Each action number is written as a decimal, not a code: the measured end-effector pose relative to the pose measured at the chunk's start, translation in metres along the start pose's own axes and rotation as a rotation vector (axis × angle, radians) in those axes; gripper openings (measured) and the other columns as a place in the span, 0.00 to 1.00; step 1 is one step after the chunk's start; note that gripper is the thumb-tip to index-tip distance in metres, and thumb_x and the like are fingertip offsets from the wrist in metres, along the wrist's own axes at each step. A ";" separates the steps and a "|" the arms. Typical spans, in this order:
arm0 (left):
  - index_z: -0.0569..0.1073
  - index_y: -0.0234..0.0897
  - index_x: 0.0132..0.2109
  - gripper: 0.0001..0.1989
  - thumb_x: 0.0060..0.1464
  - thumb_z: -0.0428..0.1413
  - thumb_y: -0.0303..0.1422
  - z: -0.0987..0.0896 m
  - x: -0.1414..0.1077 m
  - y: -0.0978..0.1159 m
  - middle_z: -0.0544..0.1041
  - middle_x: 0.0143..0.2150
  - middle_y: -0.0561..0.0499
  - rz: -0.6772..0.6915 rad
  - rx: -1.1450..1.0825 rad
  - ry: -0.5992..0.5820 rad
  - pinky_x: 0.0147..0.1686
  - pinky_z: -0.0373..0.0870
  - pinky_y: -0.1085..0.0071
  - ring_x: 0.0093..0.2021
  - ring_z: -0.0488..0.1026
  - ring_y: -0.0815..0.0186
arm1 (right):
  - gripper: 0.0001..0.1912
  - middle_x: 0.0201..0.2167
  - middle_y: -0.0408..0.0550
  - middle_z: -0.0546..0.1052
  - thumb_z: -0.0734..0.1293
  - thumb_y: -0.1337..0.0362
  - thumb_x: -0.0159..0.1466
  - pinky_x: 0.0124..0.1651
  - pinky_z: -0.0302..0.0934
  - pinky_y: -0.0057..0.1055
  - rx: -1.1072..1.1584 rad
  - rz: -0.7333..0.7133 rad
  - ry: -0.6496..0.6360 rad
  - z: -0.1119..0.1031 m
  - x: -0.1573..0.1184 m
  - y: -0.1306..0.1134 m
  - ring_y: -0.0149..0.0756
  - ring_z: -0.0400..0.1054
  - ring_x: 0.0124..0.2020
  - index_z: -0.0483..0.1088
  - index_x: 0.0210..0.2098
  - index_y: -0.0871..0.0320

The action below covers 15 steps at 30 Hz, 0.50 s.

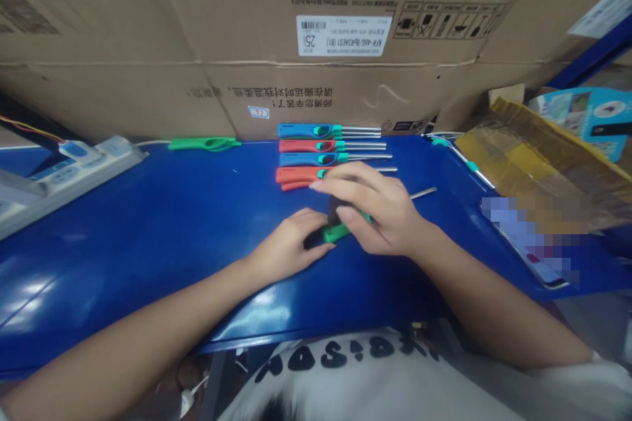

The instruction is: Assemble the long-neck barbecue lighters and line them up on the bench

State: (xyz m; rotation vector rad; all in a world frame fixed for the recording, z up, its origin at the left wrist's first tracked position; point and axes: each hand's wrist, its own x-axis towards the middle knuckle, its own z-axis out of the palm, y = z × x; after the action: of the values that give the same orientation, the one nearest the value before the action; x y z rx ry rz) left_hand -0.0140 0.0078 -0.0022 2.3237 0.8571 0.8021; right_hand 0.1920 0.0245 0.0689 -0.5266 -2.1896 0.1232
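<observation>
My left hand (295,245) is closed round the near end of a green lighter (336,233) low over the blue table. My right hand (378,209) bends over the same lighter, its fingers curled about a small dark object (336,209) whose shape is mostly hidden. The lighter's metal tube (424,193) sticks out past my right hand. Just beyond my hands lies a column of lighters with metal tubes pointing right: a blue one (301,131), a red one (299,145), another blue one (302,158) and red ones (296,175) nearest.
A green lighter body (202,144) lies at the back left of the blue table (162,210). A white power strip (99,161) is at the left. Cardboard (237,26) stands behind. At the right are a tube with teal parts (469,164), a taped box (533,164) and a phone (533,256).
</observation>
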 end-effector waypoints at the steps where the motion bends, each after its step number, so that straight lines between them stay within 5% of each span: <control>1: 0.74 0.37 0.50 0.11 0.60 0.61 0.32 0.000 0.000 0.000 0.80 0.46 0.45 -0.001 0.000 -0.006 0.49 0.75 0.60 0.47 0.76 0.58 | 0.17 0.51 0.52 0.77 0.56 0.64 0.74 0.41 0.70 0.30 0.106 0.057 -0.041 0.000 0.000 -0.001 0.35 0.74 0.48 0.68 0.59 0.56; 4: 0.75 0.37 0.51 0.12 0.60 0.61 0.31 0.000 0.000 0.000 0.80 0.45 0.45 0.009 -0.002 -0.012 0.49 0.74 0.60 0.47 0.77 0.58 | 0.16 0.49 0.51 0.78 0.59 0.65 0.73 0.41 0.70 0.29 0.280 0.159 -0.068 0.001 0.002 -0.003 0.34 0.73 0.46 0.68 0.58 0.56; 8: 0.75 0.38 0.52 0.13 0.60 0.61 0.31 0.002 -0.002 -0.002 0.79 0.42 0.47 0.025 0.019 0.018 0.46 0.75 0.61 0.44 0.77 0.59 | 0.12 0.37 0.47 0.79 0.70 0.57 0.67 0.34 0.67 0.27 -0.012 0.091 0.046 0.002 0.002 -0.004 0.31 0.71 0.33 0.74 0.47 0.56; 13: 0.75 0.37 0.50 0.11 0.61 0.60 0.32 0.000 -0.001 -0.001 0.79 0.45 0.45 0.019 0.001 -0.015 0.49 0.75 0.60 0.47 0.76 0.58 | 0.18 0.51 0.52 0.78 0.56 0.66 0.74 0.48 0.70 0.31 0.178 0.112 -0.047 -0.003 0.003 -0.005 0.34 0.74 0.49 0.69 0.60 0.57; 15: 0.75 0.37 0.50 0.11 0.60 0.61 0.31 0.000 -0.001 -0.001 0.79 0.45 0.45 0.019 0.003 -0.014 0.49 0.75 0.60 0.47 0.77 0.58 | 0.16 0.45 0.49 0.80 0.59 0.67 0.73 0.47 0.69 0.30 0.218 0.109 -0.040 -0.003 0.004 -0.004 0.32 0.74 0.45 0.71 0.56 0.57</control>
State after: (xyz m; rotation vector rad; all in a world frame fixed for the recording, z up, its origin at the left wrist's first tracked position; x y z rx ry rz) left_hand -0.0148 0.0079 -0.0036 2.3407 0.8324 0.7917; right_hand 0.1911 0.0221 0.0746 -0.5236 -2.1532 0.4292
